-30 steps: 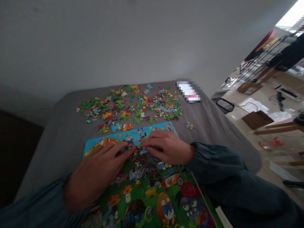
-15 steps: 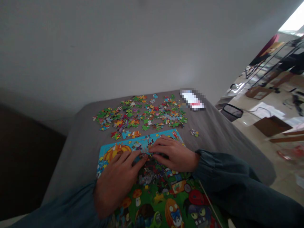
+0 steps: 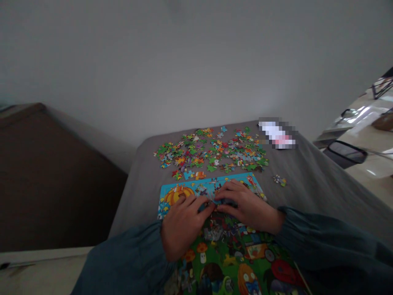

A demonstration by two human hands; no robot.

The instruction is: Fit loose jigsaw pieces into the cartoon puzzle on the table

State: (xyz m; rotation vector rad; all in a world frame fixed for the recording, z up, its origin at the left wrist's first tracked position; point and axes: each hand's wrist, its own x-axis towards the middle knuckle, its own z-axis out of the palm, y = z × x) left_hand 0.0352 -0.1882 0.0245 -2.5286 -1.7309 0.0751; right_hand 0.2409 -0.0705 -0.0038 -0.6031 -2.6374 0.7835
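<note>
Compared with a second ago, both hands remain flat, fingers together: the left hand (image 3: 181,223) and right hand (image 3: 248,207) press the colourful half-built cardboard jigsaw picture (image 3: 227,250) lying on the grey-covered table (image 3: 307,180), so pressing continues.

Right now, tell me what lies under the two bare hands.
Both the left hand and right hand rest flat on the colourful cartoon jigsaw puzzle. Whether a loose piece sits under the fingertips cannot be seen.
</note>
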